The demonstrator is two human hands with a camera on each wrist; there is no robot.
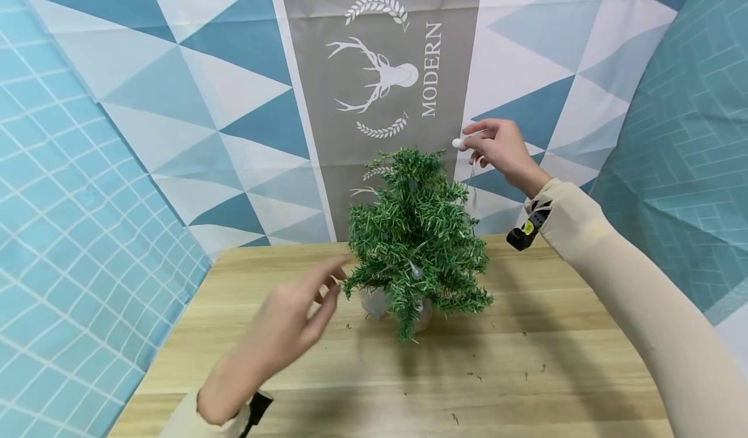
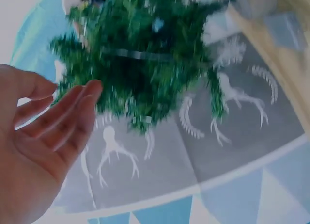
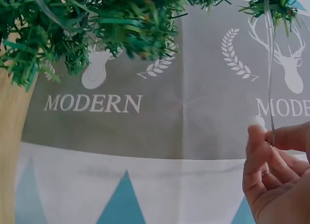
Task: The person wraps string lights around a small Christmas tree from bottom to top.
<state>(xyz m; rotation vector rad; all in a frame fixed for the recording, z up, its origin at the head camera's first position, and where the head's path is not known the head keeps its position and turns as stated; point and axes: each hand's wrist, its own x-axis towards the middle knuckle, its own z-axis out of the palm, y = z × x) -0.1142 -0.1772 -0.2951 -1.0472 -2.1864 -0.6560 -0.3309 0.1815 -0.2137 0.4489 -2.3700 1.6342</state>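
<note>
**Right hand (image 1: 504,149) pinching a small white round bulb (image 1: 457,143), left hand (image 1: 286,321) reaching beside a bushy green artificial tree (image 1: 415,224)**

We are seeing the right hand holding the bulb at the tips of its thumb and forefinger, the other fingers curling in below. A thin clear wire (image 3: 269,64) is passing by the thumb and running toward the tree's branches; we cannot tell where it is fastening to them. This hand is hovering just beside the treetop, on the right and apart from the foliage.

We are finding the left hand blurred but readable: its fingers are bending loosely, its thumb is standing apart from them, and its grasp is holding nothing. Its fingertips are pointing at the lower left branches and lying very near them; we cannot tell whether they are touching.

The tree is standing upright between the hands on a light wooden surface (image 1: 573,386), its top reaching nearly as high in the head view as the right hand. A greyish base (image 2: 256,1) is showing below the greenery. A clear rounded bulb (image 1: 416,272) is resting against the front branches.

Behind, we are noticing a grey, white and blue cloth backdrop (image 1: 315,55) bearing deer heads and the word MODERN. Beige sleeves (image 1: 590,230) are covering both forearms, and a black wrist camera (image 1: 519,237) is sitting at the right cuff.
</note>
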